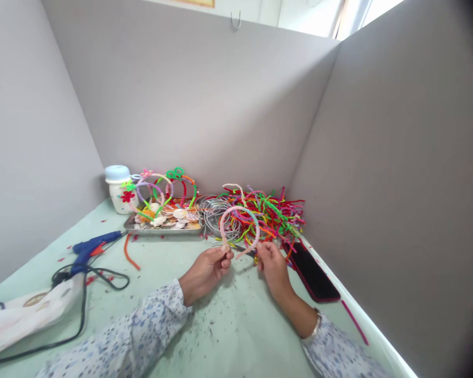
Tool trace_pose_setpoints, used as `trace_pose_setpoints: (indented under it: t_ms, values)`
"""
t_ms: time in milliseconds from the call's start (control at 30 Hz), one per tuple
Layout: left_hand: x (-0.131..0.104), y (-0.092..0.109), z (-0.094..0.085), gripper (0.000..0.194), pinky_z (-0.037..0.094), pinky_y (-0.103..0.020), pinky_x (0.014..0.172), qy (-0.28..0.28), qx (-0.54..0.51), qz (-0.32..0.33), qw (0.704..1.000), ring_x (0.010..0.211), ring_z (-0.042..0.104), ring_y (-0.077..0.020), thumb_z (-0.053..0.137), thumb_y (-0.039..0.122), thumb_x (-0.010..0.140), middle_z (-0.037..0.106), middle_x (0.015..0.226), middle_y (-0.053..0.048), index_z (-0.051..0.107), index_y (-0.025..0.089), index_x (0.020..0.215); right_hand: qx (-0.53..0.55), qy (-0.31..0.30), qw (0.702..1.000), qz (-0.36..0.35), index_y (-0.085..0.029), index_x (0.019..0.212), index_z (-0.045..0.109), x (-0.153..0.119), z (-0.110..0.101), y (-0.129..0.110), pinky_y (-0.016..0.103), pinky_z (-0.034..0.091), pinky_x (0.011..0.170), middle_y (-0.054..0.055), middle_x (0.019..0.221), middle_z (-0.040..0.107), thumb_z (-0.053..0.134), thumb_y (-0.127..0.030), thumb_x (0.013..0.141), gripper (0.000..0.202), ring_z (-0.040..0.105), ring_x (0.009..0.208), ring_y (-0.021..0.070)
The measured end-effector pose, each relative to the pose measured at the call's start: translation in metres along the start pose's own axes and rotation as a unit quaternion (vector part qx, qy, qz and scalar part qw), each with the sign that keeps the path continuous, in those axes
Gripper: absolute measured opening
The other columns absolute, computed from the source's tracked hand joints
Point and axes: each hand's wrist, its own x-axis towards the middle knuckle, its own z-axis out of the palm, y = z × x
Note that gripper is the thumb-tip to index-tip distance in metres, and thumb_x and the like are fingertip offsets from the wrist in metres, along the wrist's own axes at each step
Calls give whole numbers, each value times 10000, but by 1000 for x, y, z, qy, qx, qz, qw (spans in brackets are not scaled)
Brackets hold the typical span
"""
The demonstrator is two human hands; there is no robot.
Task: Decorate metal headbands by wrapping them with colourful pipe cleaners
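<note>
A ring-shaped hoop wrapped in pink and pale-teal pipe cleaner (223, 224) is held upright above the middle of the table, its lower part open. My left hand (211, 268) pinches its lower left end between thumb and fingers. On the other side, my right hand (273, 265) has its fingers closed at the hoop's lower right, where a pink tail sticks out toward the left. Just behind the hoop lie coils of silver wire (208, 215) and a heap of colourful pipe cleaners (278, 212). Dark-handled scissors or pliers, partly hidden, lie behind my right fingers.
A metal tray (161, 231) holds shells and several finished flower hoops, beside a white jar (120, 194) with a blue lid. At left are a blue glue gun (90, 249) with its cord and a white bag (39, 310). A phone (315, 273) lies right. Grey partitions enclose the table.
</note>
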Motion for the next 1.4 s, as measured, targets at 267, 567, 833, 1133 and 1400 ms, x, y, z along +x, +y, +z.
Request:
trace_pose_setpoints:
  t_ms: [267, 567, 833, 1133, 1400]
  values:
    - [-2, -5, 10, 148, 364, -138, 522, -12, -19, -6, 1000, 559, 417, -32, 579, 236, 840, 478, 761, -12, 582, 91, 807, 109, -180, 973, 92, -135, 878, 568, -8, 14, -4, 174, 315, 359, -13, 614, 580, 545, -482, 806, 355, 499, 393, 70]
    - [3, -6, 3, 212, 387, -143, 543, 43, 32, 10, 999, 578, 468, -45, 622, 301, 810, 555, 784, -29, 634, 100, 877, 140, -149, 973, 107, -142, 748, 531, -6, 10, -6, 161, 313, 353, -16, 593, 583, 564, -460, 799, 324, 503, 383, 59]
    - [5, -6, 9, 232, 325, -156, 526, 51, 76, 6, 996, 548, 403, -49, 646, 329, 782, 507, 685, 2, 602, 104, 746, 136, -187, 965, 128, -142, 777, 528, -5, 9, -5, 157, 306, 354, -8, 614, 601, 559, -478, 798, 338, 514, 389, 59]
    - [5, -8, 15, 304, 273, -201, 524, 72, 122, 7, 990, 543, 357, -78, 630, 418, 765, 474, 647, 15, 576, 122, 720, 113, -207, 961, 144, -154, 768, 513, -3, 10, -4, 168, 295, 349, -23, 592, 597, 603, -444, 762, 303, 498, 371, 65]
    - [9, -12, 10, 258, 297, -207, 549, 64, 106, 5, 992, 566, 413, -86, 641, 368, 765, 524, 694, -10, 607, 113, 780, 85, -214, 964, 136, -159, 773, 499, -5, 12, -3, 180, 291, 364, -30, 576, 588, 572, -421, 780, 272, 490, 369, 70]
